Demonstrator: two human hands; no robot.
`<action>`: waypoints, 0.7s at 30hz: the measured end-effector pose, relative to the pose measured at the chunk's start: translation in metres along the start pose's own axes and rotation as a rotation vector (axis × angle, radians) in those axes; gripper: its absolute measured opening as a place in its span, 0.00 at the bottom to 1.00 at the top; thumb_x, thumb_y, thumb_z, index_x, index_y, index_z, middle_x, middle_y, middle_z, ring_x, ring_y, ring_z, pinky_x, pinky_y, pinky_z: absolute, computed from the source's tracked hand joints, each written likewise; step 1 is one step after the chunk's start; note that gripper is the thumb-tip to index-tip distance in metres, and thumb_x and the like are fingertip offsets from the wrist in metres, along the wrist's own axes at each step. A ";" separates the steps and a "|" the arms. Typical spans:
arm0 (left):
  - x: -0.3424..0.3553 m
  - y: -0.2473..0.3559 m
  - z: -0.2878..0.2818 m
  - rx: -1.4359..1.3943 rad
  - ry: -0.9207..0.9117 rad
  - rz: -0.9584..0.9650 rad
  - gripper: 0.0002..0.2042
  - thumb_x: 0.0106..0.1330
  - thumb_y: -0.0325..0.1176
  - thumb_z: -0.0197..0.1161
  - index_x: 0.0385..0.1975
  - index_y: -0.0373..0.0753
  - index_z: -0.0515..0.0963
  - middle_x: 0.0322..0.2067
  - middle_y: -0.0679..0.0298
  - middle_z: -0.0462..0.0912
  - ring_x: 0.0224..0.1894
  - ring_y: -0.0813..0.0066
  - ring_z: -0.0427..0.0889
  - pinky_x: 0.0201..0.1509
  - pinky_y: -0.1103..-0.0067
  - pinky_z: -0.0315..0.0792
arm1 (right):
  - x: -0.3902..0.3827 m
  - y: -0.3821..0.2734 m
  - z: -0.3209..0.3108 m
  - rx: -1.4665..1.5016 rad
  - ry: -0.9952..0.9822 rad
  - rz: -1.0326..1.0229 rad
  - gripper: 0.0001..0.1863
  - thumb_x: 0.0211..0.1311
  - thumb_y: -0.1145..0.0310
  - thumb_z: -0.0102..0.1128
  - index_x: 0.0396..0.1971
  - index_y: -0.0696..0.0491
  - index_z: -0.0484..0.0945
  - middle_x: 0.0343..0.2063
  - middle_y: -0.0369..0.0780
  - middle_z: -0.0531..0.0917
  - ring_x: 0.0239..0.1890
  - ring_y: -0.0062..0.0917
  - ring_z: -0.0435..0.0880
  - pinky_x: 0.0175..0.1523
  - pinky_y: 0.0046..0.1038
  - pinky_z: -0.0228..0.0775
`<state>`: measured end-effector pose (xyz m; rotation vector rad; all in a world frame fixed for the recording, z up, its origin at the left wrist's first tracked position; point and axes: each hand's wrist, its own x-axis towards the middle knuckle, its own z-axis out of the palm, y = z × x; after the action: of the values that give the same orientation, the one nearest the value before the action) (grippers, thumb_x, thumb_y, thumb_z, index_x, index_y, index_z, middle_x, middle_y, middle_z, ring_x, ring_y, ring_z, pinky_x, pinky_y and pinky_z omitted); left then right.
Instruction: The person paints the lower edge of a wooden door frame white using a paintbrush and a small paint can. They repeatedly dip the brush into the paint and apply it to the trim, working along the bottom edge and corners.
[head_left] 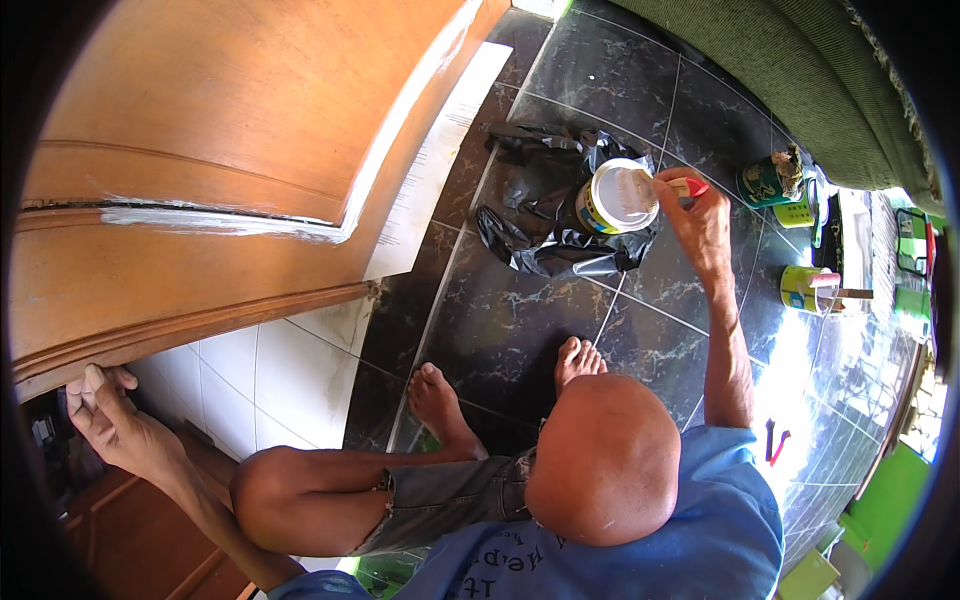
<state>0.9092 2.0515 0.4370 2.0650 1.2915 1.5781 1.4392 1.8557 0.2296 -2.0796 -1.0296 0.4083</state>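
My right hand (pixel 692 225) is closed around a paintbrush (pixel 697 187) with a red handle. The bristles are over the mouth of a paint can (pixel 590 213), which has white inside. My left hand (pixel 118 425) has its fingers curled at the edge of a brown wooden door (pixel 200 290), seemingly gripping it; part of the grip is hidden. White paint (pixel 350 215) runs in strips along the grooves of the door's panel. The can stands on a crumpled black plastic bag (pixel 520 185).
A printed paper sheet (pixel 430 170) lies along the door's edge. To the right stand a dark green can (pixel 762 185) and a yellow-green can (pixel 797 288) with a stick-like handle in it. A red-and-black tool (pixel 775 442) lies on the dark tiles (pixel 510 300). Green fabric (pixel 800 60) hangs at the upper right.
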 end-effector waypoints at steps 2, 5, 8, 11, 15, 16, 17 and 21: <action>-0.001 -0.001 0.002 -0.017 0.004 -0.005 0.10 0.75 0.32 0.61 0.43 0.33 0.70 0.27 0.64 0.75 0.32 0.79 0.70 0.44 0.83 0.66 | -0.003 0.005 0.003 -0.009 -0.001 -0.002 0.12 0.65 0.64 0.65 0.40 0.57 0.86 0.31 0.42 0.88 0.33 0.23 0.85 0.42 0.27 0.77; 0.000 0.001 0.005 -0.020 0.010 -0.002 0.10 0.75 0.32 0.61 0.43 0.33 0.70 0.27 0.64 0.75 0.32 0.79 0.70 0.43 0.83 0.66 | -0.003 0.014 0.004 -0.008 0.015 -0.003 0.12 0.64 0.64 0.65 0.40 0.57 0.85 0.31 0.44 0.88 0.34 0.25 0.86 0.42 0.28 0.77; -0.001 0.001 -0.001 -0.016 -0.002 0.009 0.10 0.75 0.32 0.61 0.44 0.32 0.70 0.27 0.64 0.76 0.32 0.79 0.70 0.43 0.83 0.66 | -0.005 0.022 0.010 0.009 -0.020 -0.017 0.12 0.65 0.63 0.65 0.40 0.56 0.86 0.30 0.39 0.87 0.33 0.20 0.84 0.41 0.25 0.77; -0.001 0.001 0.002 -0.018 0.002 0.001 0.11 0.75 0.32 0.61 0.44 0.32 0.70 0.27 0.64 0.76 0.32 0.79 0.70 0.43 0.83 0.66 | -0.007 0.019 0.005 0.060 0.056 0.018 0.11 0.66 0.64 0.65 0.40 0.55 0.85 0.31 0.38 0.87 0.32 0.19 0.83 0.39 0.25 0.77; 0.000 0.000 0.000 -0.013 -0.010 0.002 0.11 0.75 0.33 0.62 0.45 0.32 0.70 0.26 0.64 0.75 0.32 0.80 0.70 0.44 0.83 0.66 | -0.008 0.037 0.003 0.201 0.055 0.150 0.14 0.65 0.61 0.65 0.42 0.57 0.86 0.31 0.41 0.88 0.33 0.23 0.86 0.40 0.26 0.77; 0.000 0.000 0.000 -0.009 -0.004 0.001 0.11 0.75 0.33 0.62 0.44 0.32 0.70 0.26 0.64 0.75 0.32 0.80 0.70 0.44 0.83 0.65 | -0.010 0.044 0.003 0.294 0.097 0.184 0.15 0.66 0.61 0.65 0.42 0.58 0.85 0.32 0.41 0.88 0.33 0.22 0.85 0.39 0.26 0.77; 0.000 -0.001 0.001 -0.006 0.002 0.000 0.11 0.75 0.33 0.62 0.44 0.32 0.70 0.26 0.64 0.75 0.32 0.79 0.70 0.44 0.83 0.65 | -0.011 0.053 0.003 0.387 0.140 0.218 0.16 0.66 0.61 0.64 0.43 0.58 0.85 0.32 0.41 0.88 0.33 0.21 0.85 0.38 0.25 0.77; -0.001 0.001 0.001 0.021 0.016 -0.007 0.10 0.75 0.33 0.62 0.43 0.33 0.70 0.26 0.64 0.75 0.32 0.79 0.70 0.44 0.83 0.65 | -0.023 0.085 0.007 0.879 0.274 0.400 0.16 0.66 0.60 0.68 0.44 0.58 0.83 0.36 0.38 0.87 0.33 0.21 0.86 0.35 0.25 0.79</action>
<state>0.9101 2.0504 0.4365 2.0621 1.3254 1.5880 1.4664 1.8090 0.1594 -1.4523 -0.1775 0.6158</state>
